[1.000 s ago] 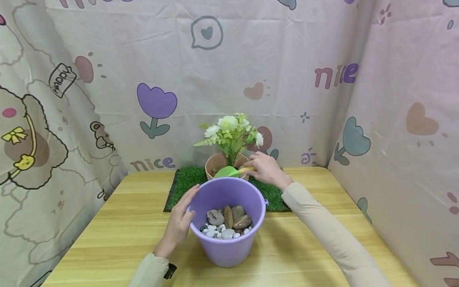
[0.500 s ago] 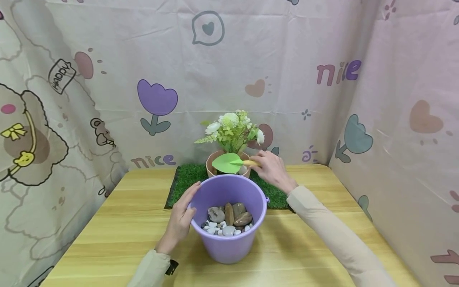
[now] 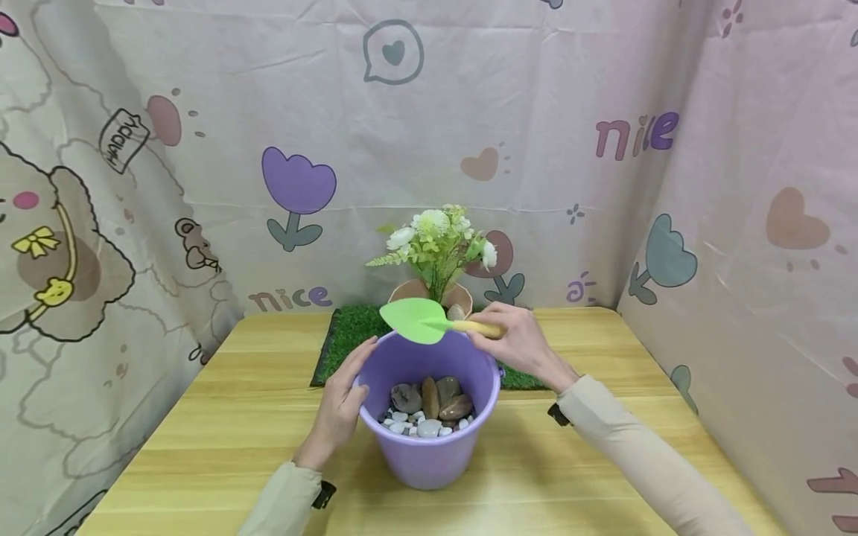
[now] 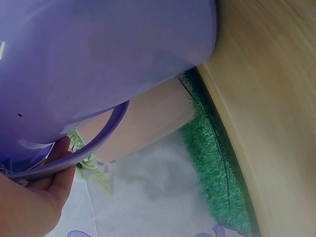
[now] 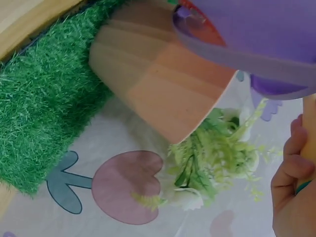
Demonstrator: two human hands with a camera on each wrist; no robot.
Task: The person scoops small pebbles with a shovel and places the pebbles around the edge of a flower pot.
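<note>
My left hand [image 3: 338, 406] grips the rim of a purple bucket [image 3: 429, 461] at its left side. In the left wrist view, fingers [image 4: 61, 185] curl at the bucket's handle [image 4: 106, 131] along the rim. Grey and brown stones [image 3: 456, 406] lie on white pebbles [image 3: 429, 429] inside the bucket. My right hand [image 3: 523, 342] holds a small garden trowel [image 3: 417, 320] by its yellow handle, the green blade pointing left above the bucket's far rim. No stones show on the blade. Behind stands a terracotta-coloured pot [image 5: 158, 81], partly hidden by bucket and trowel, with white flowers [image 3: 431, 231] and green leaves.
The pot stands on a green artificial grass mat [image 3: 348, 331] at the back of the wooden table [image 3: 221, 424]. A patterned curtain [image 3: 402, 134] hangs behind the table and along both sides.
The trowel has come up from the pot and back toward me, now over the bucket's far rim. My left hand has stayed on the bucket.
</note>
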